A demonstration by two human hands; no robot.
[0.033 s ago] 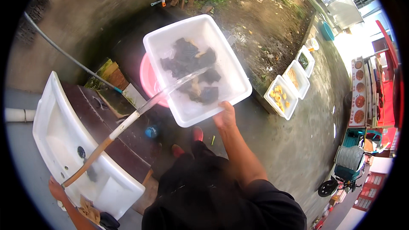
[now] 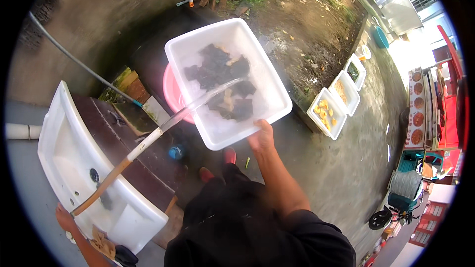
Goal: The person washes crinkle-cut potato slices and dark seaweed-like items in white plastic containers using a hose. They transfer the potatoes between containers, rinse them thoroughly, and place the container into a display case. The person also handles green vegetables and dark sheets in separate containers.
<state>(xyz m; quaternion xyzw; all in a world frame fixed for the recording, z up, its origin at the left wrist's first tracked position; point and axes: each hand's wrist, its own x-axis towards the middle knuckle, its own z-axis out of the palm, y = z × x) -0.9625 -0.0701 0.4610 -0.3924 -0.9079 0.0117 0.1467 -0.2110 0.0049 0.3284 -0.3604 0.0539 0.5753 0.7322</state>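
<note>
My right hand [image 2: 261,137] grips the near rim of a white rectangular plastic tub [image 2: 269,89], thumb over the edge. Inside lie dark, ragged, soft-looking pieces [image 2: 217,66] in shallow water; their kind is not clear. Water pours onto them from a tan and white hose [image 2: 117,170] that crosses a white washbasin [image 2: 52,133]. At the basin's outer rim, my left hand [image 2: 66,219] is beside the hose's lower end; its fingers are mostly hidden. Partly behind the tub shows a pink basin [image 2: 170,91].
Right of the tub stand white trays, one with yellow pieces [image 2: 324,112]. A dark ledge [image 2: 106,123] runs beside the washbasin. A grey pipe [image 2: 79,62] slants at the left. A blue round object [image 2: 175,153] lies near my feet. Farther right is a parked scooter [image 2: 396,202].
The white tub has shifted very slightly toward me and to the left. Water still runs into it, and my hands keep nearly the same places.
</note>
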